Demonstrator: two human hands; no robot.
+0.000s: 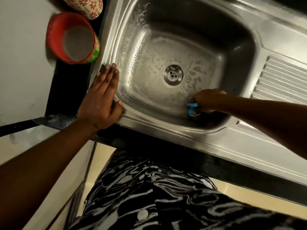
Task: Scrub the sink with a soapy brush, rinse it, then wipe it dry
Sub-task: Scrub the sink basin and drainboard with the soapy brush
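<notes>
Black-and-white patterned cloth (149, 196) on the person's body filled the near edge, with both bare forearms reaching away from it. Beyond it ran the steel sink (166, 130), brushed and shiny, its basin a rounded square with soft corners and a raised, rolled rim set in a black counter (66, 90).

Near the sink's left corner, the left hand (103, 98) lay flat on the rim, fingers straight and together and pointing far, thumb spread along the near edge, gripping nothing. The right hand (209, 100) was down in the near-right corner of the basin, its fingers curled tight round the brush (191, 108). Only a short piece of blue plastic showed, poking out at the left side of the fist against the near wall. The bristles were hidden, so the brush's long axis could not be told.

Patchy white suds (141, 63) beaded the basin floor and streaked its left wall. The round metal drain (173, 75) sat in the middle, with open floor all around it and the far wall in shadow. A ridged draining board (282, 77) sloped off to the right.

Left of the sink stood a round red plastic tub (56, 35) with a green side, holding something grey. A flower-patterned cup (88, 5) stood just beyond it.
</notes>
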